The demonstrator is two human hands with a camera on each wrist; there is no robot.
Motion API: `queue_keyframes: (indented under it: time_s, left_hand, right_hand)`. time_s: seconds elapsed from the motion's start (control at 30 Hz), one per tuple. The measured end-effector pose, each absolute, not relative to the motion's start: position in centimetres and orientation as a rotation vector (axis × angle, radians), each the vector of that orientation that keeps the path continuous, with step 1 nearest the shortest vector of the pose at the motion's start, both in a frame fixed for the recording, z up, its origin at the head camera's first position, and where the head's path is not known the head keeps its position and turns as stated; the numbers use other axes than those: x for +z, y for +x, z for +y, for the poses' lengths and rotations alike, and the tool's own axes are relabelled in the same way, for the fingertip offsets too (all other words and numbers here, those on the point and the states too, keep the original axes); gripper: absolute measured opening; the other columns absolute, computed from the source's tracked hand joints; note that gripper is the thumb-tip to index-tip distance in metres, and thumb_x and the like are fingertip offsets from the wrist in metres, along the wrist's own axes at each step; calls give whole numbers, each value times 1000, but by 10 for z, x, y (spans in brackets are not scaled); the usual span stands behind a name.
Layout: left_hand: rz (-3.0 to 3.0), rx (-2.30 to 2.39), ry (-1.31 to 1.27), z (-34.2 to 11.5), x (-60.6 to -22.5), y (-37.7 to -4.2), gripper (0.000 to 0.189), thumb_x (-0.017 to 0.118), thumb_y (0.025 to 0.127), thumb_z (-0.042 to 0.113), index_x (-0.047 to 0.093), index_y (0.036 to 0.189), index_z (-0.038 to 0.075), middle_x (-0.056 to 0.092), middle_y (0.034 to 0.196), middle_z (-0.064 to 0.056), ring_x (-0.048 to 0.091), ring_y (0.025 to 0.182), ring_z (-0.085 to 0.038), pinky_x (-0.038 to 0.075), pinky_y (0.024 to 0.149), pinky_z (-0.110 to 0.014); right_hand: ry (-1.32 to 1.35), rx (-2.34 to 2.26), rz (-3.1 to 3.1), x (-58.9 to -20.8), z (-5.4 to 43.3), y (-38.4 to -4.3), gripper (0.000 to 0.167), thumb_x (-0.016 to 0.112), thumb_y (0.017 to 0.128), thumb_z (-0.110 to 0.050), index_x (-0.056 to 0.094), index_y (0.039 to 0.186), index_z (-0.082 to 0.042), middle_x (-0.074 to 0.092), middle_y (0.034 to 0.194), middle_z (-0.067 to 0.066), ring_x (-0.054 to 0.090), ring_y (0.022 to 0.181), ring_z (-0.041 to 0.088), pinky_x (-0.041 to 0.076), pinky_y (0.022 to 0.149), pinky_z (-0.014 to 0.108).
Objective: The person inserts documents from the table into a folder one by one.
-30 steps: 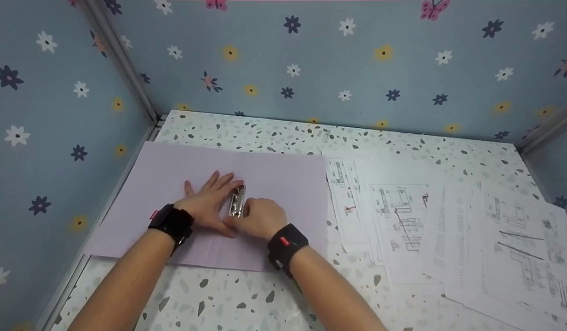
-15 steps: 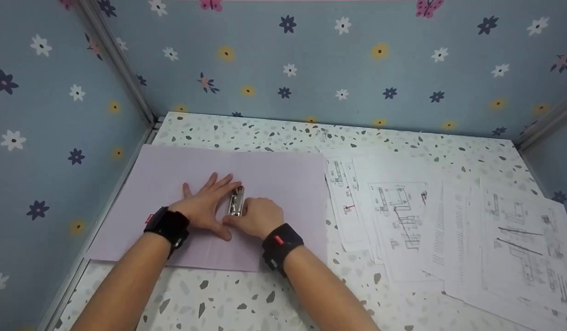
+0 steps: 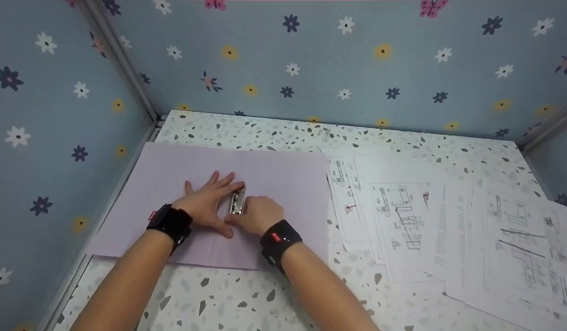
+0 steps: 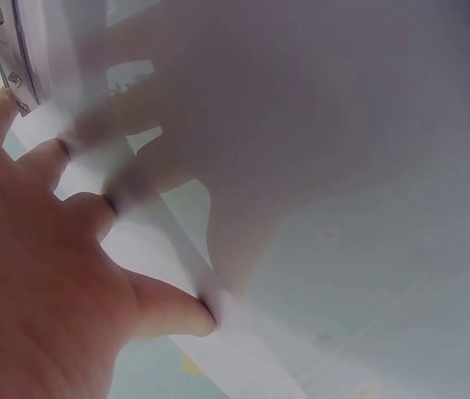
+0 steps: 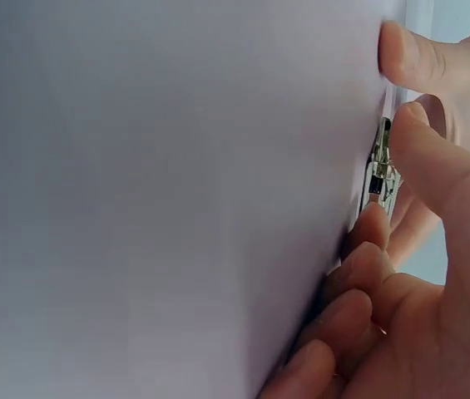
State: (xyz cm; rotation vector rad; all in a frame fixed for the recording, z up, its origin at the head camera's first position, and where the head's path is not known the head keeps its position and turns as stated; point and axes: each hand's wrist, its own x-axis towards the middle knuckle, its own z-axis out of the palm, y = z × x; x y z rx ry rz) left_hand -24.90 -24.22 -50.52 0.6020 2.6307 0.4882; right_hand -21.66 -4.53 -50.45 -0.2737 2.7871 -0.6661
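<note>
A lilac file folder (image 3: 283, 172) lies spread out on the speckled table, with a shiny metal folder clip (image 3: 237, 201) near its middle. My left hand (image 3: 201, 205) rests on the folder with fingers spread, one fingertip at the clip's far end. My right hand (image 3: 261, 215) has its fingers curled and pinches the clip's near end between thumb and index finger. In the right wrist view, the clip's metal parts (image 5: 380, 170) show between thumb and fingers. The left wrist view catches the clip's edge (image 4: 10, 62) beside the left fingertips.
Several overlapping printed sheets (image 3: 403, 225) with drawings cover the table to the right of the folder. A flowered panel (image 3: 320, 69) closes off the back, and another panel (image 3: 48, 179) runs along the left side. The speckled table (image 3: 228, 299) shows in front.
Hardly anything differs: the right wrist has shifted slightly left, while both hands stay at the clip. The view drifts a little.
</note>
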Motion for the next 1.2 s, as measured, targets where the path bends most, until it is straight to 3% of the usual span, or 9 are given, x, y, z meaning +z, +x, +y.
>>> queue_keyframes:
  time_s: [0.53,0.67,0.9,1.2]
  left_hand:
    - [2636,497,607,-242,-501,-248,137,101,60,60,27,172,31,11,180,-2,-3,164,-39,-11,104,-93]
    - [2629,506,600,-242,-502,-248,137,101,60,60,27,171,32,11,180,-2,-4,164,-39,-12,104,-93]
    - [2633,502,596,-243,-504,-249,137,101,59,60,27,171,33,11,180,-1,-4,164,-39,-12,104,-93]
    - [2629,494,607,-243,-505,-250,139,100,57,63,28,171,32,11,180,-2,-3,164,-40,-11,103,-94]
  right_hand:
    - [-232,-598,2784,-490,-50,-214,55,80,88,-62,79,105,-10,70,78,3,60,68,18,48,57,35]
    - [-237,-617,2762,-492,-50,-216,52,81,88,-61,78,100,-11,66,74,1,59,66,18,46,56,34]
    - [-261,-711,2698,-501,-45,-224,47,81,90,-59,65,74,-18,56,63,-5,53,61,16,38,53,32]
    - [-302,-757,2680,-497,-41,-221,46,80,92,-56,64,76,-17,53,63,-6,51,62,15,37,54,31]
